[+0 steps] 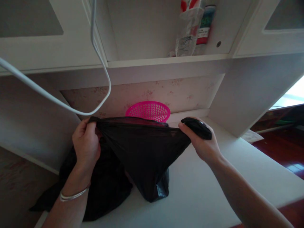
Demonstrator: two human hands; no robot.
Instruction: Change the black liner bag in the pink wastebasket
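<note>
One white cable [47, 95], smooth and round, loops down in a long curve up and to the left of the bag. Below it the left hand [86, 145] is closed on the bag's left top corner, fingers pinching the thin film. That wrist wears one slim silver bracelet [73, 195].

Down and left of the bag lies one black heap [104, 190] of the same glossy, crumpled plastic. Whether it is a second bag or part of the first, I cannot tell.

The one bag [142, 158] is black, thin and wrinkled. It is stretched taut between the two hands along its top edge and narrows to a point, so it hangs as a triangle. Its tip rests on the white, smooth table [213, 190].

Just behind the bag's top edge stands one bright pink basket [148, 110], round, of plastic mesh with small holes.

High above the bag a white shelf [147, 61] carries two things: one clear, crinkled plastic bottle [187, 34], and beside it one can [204, 25] with a red and green label.

At the bag's right end the right hand [204, 145] is closed around a bunched black wad of the bag's corner. Far right of the bag, glossy dark red floor [280, 148] shows past the table's edge.
</note>
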